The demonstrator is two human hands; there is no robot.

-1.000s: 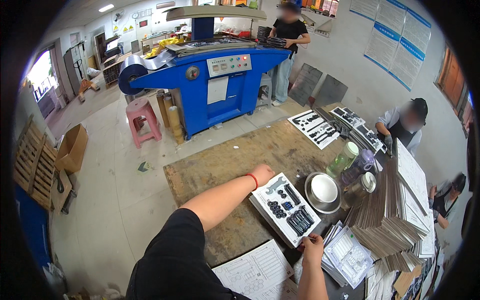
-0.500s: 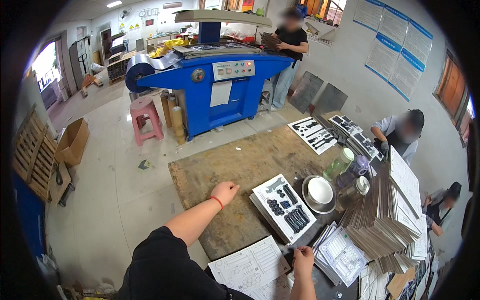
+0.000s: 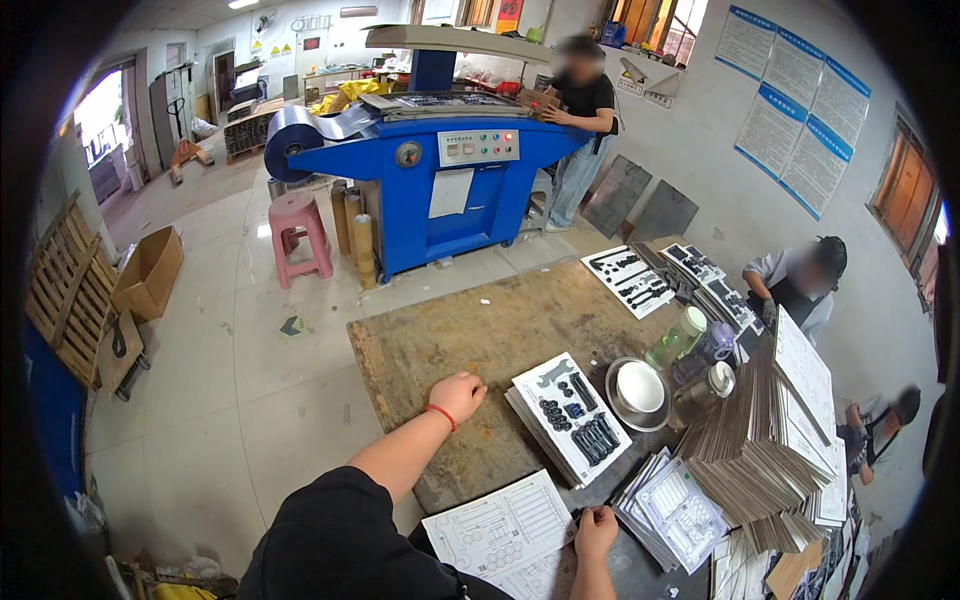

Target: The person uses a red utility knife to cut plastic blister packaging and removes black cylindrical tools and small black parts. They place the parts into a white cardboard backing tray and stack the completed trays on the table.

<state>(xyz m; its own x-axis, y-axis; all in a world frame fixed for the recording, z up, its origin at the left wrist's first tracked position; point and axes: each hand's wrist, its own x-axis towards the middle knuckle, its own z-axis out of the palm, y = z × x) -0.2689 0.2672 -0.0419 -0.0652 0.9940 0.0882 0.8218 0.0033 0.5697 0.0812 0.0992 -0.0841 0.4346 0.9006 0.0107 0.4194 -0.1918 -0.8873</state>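
My left hand (image 3: 458, 398), with a red band at its wrist, rests on the worn wooden table (image 3: 420, 345), its fingers curled in and nothing visible in them. To its right is a stack of cards (image 3: 570, 420); the top one shows a wrench and black tool parts. Below that stack, my right hand (image 3: 596, 530) is closed at the table's near side, between printed line-drawing sheets (image 3: 500, 528) and a pile of drawing cards (image 3: 680, 512). Its fingertips are partly hidden; a small dark thing shows beside them, and I cannot tell whether it is held.
A metal plate with a white bowl (image 3: 640, 387), a green bottle (image 3: 677, 338) and a tall leaning stack of boards (image 3: 750, 430) stand to the right. A blue machine (image 3: 460, 200) stands beyond the table, a person (image 3: 585, 110) beside it. Another person (image 3: 800, 275) works at the table's right end.
The whole view has shifted slightly. My left hand stays on the table, its fingers a little more tucked in. The person by the machine has lowered the boards toward it.
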